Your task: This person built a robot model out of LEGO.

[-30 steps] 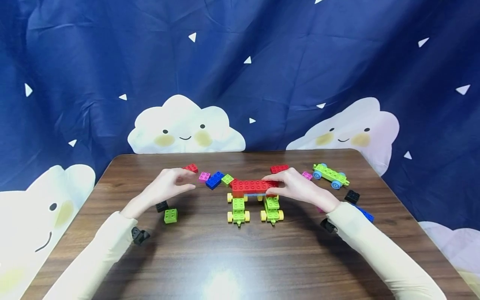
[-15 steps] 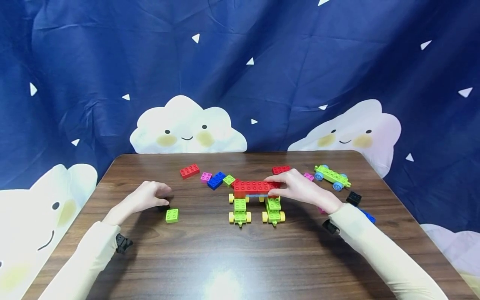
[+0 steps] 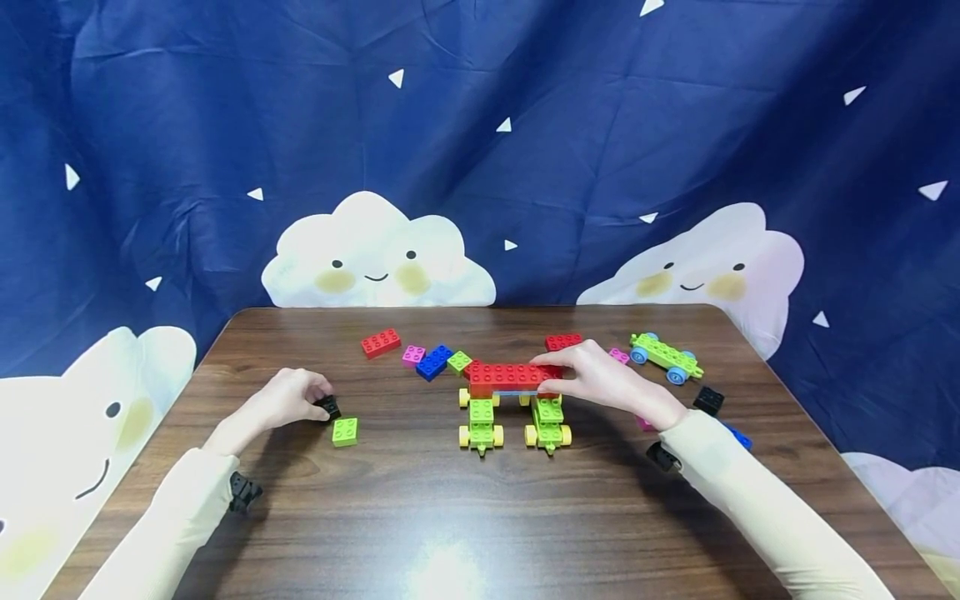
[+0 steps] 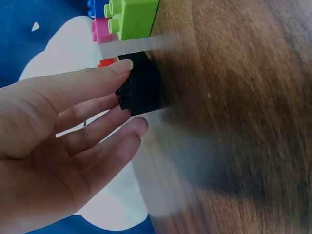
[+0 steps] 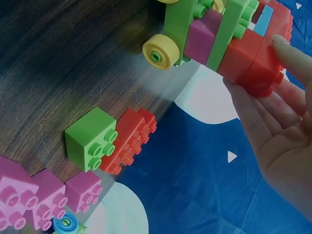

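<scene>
At the left of the table, my left hand has thumb and fingers around a small black brick. In the left wrist view the thumb lies across the studded side of that black brick, close over the wood. A lime green brick sits just beside it. My right hand grips the right end of the red bricks topping a built model on two green wheeled bases with yellow wheels. From the right wrist, a purple-pink brick shows between the model's green pieces.
Behind lie a red brick, a pink brick, a blue brick and a green brick. To the right are a green car base with blue wheels, another black brick and a blue brick.
My left hand has moved left and toward me, away from the red brick at the back, and has taken hold of the black brick. My right hand stays on the model.
</scene>
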A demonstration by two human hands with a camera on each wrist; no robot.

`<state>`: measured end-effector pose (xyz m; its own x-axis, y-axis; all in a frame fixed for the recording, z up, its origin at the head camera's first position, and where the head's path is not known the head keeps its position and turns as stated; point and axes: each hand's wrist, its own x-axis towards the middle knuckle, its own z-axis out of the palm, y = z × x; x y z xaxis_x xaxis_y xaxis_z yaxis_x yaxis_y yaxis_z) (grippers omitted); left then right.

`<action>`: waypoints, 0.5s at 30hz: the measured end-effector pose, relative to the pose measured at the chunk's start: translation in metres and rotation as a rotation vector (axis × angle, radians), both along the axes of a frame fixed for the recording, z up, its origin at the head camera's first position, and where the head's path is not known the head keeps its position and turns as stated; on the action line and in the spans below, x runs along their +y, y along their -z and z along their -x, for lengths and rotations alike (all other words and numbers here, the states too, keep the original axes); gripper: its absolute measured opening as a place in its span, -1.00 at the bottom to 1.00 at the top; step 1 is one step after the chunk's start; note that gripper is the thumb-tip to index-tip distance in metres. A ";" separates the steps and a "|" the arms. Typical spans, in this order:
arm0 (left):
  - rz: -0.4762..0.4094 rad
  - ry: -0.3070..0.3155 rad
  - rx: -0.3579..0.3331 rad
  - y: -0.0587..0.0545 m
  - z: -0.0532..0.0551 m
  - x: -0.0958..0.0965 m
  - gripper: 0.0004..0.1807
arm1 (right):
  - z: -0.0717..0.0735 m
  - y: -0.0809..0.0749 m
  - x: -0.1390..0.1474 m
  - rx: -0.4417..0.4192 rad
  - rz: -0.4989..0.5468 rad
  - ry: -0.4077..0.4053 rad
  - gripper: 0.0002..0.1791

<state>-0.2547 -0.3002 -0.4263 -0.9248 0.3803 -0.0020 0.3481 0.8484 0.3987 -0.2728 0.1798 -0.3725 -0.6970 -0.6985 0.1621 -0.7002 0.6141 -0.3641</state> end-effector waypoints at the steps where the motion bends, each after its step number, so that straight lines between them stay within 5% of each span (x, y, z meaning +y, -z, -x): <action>1: 0.005 -0.002 0.004 0.000 0.000 0.000 -0.65 | 0.000 0.000 0.000 0.002 0.000 0.000 -0.54; 15: 0.021 -0.059 0.079 -0.010 0.011 0.006 -0.67 | -0.001 -0.001 -0.001 0.011 -0.016 0.023 -0.54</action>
